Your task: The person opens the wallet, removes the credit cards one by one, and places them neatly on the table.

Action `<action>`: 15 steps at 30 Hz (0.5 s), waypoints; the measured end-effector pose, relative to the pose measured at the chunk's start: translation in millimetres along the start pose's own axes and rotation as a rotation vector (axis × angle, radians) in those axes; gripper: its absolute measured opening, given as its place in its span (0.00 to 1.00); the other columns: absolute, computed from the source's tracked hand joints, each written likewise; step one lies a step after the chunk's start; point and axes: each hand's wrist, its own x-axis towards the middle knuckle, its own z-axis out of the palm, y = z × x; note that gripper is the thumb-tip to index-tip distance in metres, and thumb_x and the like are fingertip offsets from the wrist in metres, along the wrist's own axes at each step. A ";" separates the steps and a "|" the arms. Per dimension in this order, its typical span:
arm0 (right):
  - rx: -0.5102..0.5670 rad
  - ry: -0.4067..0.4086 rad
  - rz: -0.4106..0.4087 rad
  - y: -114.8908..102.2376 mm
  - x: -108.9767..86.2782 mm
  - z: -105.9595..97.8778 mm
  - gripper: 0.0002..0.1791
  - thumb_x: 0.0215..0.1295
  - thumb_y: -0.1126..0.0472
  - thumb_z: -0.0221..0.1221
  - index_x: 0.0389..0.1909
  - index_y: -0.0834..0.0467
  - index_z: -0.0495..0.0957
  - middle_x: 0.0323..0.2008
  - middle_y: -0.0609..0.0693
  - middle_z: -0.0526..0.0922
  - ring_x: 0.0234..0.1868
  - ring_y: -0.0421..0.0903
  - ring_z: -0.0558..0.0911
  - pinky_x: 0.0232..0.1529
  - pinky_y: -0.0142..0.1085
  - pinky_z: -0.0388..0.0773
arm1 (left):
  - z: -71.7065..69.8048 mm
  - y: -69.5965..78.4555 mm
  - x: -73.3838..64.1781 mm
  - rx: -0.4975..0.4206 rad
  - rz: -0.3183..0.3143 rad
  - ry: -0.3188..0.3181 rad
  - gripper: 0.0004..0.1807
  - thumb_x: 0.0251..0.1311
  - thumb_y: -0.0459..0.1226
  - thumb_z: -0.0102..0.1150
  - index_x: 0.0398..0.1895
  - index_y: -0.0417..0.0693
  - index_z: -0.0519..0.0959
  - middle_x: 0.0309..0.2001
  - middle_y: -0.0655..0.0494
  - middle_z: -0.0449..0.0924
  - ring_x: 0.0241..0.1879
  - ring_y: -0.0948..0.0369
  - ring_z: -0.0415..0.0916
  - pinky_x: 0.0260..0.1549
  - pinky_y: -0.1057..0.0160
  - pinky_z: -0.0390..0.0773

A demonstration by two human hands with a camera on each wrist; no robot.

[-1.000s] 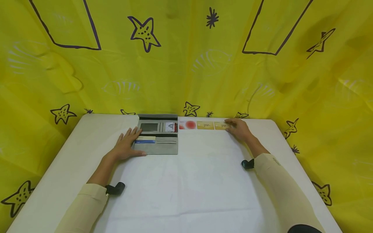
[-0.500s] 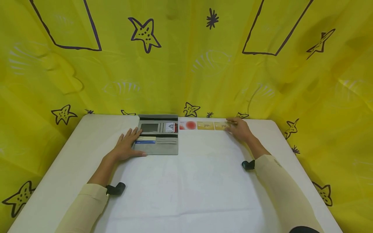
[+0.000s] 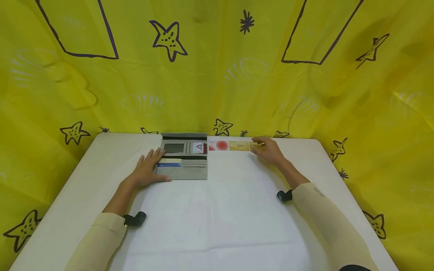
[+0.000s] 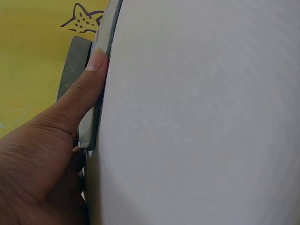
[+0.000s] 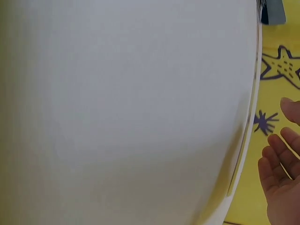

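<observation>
A grey wallet (image 3: 194, 173) lies unfolded at the table's far edge. My left hand (image 3: 145, 171) rests on its left side, fingers spread and the thumb along the near edge; the left wrist view shows the thumb (image 4: 77, 96) against the wallet's rim. A blue and cream card (image 3: 169, 164) sits in a lower pocket, and a white card (image 3: 197, 148) in an upper one. To the wallet's right lie a red and white card (image 3: 218, 145) and a gold card (image 3: 239, 146). My right hand (image 3: 270, 150), fingers loosely bent, is over a second gold card, partly hiding it.
White cloth covers the table (image 3: 217, 218). Right behind its far edge hangs a yellow curtain (image 3: 203, 90) with starfish drawings. A small black camera (image 3: 135, 219) is strapped at the left wrist, another black camera (image 3: 285, 195) at the right.
My right hand has shifted left over the rightmost gold card and covers more of it. The left hand, the wallet and the cards stay where they were.
</observation>
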 end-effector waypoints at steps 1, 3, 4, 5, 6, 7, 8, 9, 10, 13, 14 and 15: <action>0.002 -0.002 -0.010 -2.6 0.0 1.4 0.26 0.71 0.65 0.68 0.66 0.71 0.76 0.62 0.68 0.79 0.63 0.66 0.77 0.65 0.58 0.74 | -0.2 0.0 -0.1 -0.002 0.001 0.001 0.64 0.53 0.55 0.79 0.84 0.40 0.51 0.84 0.34 0.39 0.82 0.34 0.31 0.75 0.33 0.27; 0.007 -0.005 -0.025 -7.6 0.0 4.0 0.26 0.70 0.66 0.68 0.66 0.71 0.76 0.61 0.67 0.80 0.63 0.65 0.77 0.65 0.57 0.75 | -0.6 0.6 -0.2 -0.003 0.005 0.005 0.64 0.53 0.55 0.79 0.84 0.39 0.51 0.84 0.34 0.40 0.81 0.34 0.31 0.75 0.33 0.28; 0.010 -0.006 -0.029 -9.9 0.0 5.4 0.26 0.70 0.66 0.68 0.66 0.70 0.76 0.61 0.67 0.80 0.62 0.65 0.78 0.65 0.56 0.75 | -1.0 0.9 -0.4 -0.005 0.005 0.006 0.64 0.53 0.55 0.80 0.84 0.39 0.51 0.84 0.34 0.40 0.81 0.34 0.31 0.75 0.33 0.28; 0.016 -0.007 -0.029 -12.2 0.1 6.6 0.26 0.69 0.66 0.69 0.66 0.70 0.77 0.61 0.67 0.80 0.62 0.65 0.78 0.64 0.56 0.75 | -1.3 1.3 -0.5 -0.009 0.007 0.009 0.64 0.52 0.54 0.80 0.84 0.38 0.51 0.83 0.33 0.40 0.81 0.34 0.32 0.75 0.33 0.28; 0.019 -0.010 -0.032 -14.5 0.1 8.0 0.26 0.69 0.66 0.69 0.66 0.70 0.77 0.60 0.67 0.81 0.62 0.64 0.78 0.64 0.56 0.75 | -1.6 1.5 -0.6 -0.012 0.007 0.011 0.64 0.52 0.54 0.80 0.84 0.38 0.51 0.83 0.33 0.41 0.81 0.34 0.32 0.75 0.33 0.28; 0.022 -0.014 -0.034 -16.8 0.0 9.4 0.26 0.69 0.66 0.69 0.66 0.69 0.77 0.60 0.66 0.81 0.61 0.64 0.78 0.64 0.56 0.75 | -2.1 2.0 -0.8 -0.014 0.010 0.014 0.64 0.52 0.54 0.80 0.84 0.38 0.52 0.83 0.33 0.41 0.81 0.34 0.32 0.75 0.32 0.28; 0.025 -0.019 -0.037 -19.2 -0.2 10.9 0.26 0.69 0.65 0.69 0.65 0.69 0.77 0.60 0.66 0.81 0.61 0.64 0.79 0.64 0.56 0.76 | -2.5 2.5 -1.0 -0.016 0.010 0.016 0.64 0.52 0.54 0.80 0.84 0.38 0.52 0.83 0.33 0.42 0.81 0.34 0.33 0.75 0.33 0.29; 0.028 -0.025 -0.040 -21.8 -0.6 12.6 0.26 0.69 0.65 0.69 0.65 0.69 0.77 0.60 0.66 0.81 0.60 0.64 0.79 0.64 0.56 0.76 | -2.6 2.6 -1.2 -0.018 0.006 0.017 0.64 0.51 0.54 0.80 0.84 0.38 0.53 0.83 0.33 0.42 0.81 0.34 0.33 0.76 0.33 0.29; 0.030 -0.031 -0.042 -24.3 -1.0 14.3 0.26 0.69 0.65 0.70 0.65 0.69 0.77 0.59 0.66 0.81 0.60 0.64 0.79 0.64 0.55 0.76 | -3.0 2.9 -1.5 -0.019 0.007 0.020 0.64 0.51 0.54 0.81 0.83 0.38 0.53 0.83 0.33 0.43 0.81 0.34 0.33 0.76 0.33 0.29; 0.029 -0.045 -0.058 -31.3 -2.0 20.4 0.26 0.68 0.65 0.70 0.64 0.69 0.78 0.58 0.65 0.82 0.58 0.63 0.80 0.62 0.54 0.78 | -3.3 2.4 -2.0 -0.019 0.010 0.023 0.64 0.51 0.54 0.81 0.83 0.38 0.54 0.83 0.33 0.44 0.81 0.34 0.34 0.76 0.33 0.31; 0.027 -0.048 -0.066 -33.6 -2.2 22.6 0.26 0.67 0.66 0.71 0.64 0.69 0.78 0.57 0.64 0.83 0.57 0.62 0.81 0.62 0.54 0.78 | -3.1 1.7 -2.1 -0.017 0.008 0.024 0.64 0.51 0.54 0.81 0.83 0.39 0.54 0.83 0.34 0.44 0.81 0.35 0.35 0.76 0.33 0.31; 0.026 -0.052 -0.075 -35.6 -2.4 24.9 0.26 0.67 0.66 0.71 0.63 0.70 0.78 0.57 0.64 0.83 0.57 0.62 0.81 0.61 0.53 0.78 | -2.9 1.0 -2.2 -0.014 0.011 0.025 0.63 0.51 0.54 0.81 0.83 0.39 0.54 0.83 0.34 0.44 0.81 0.35 0.35 0.76 0.33 0.31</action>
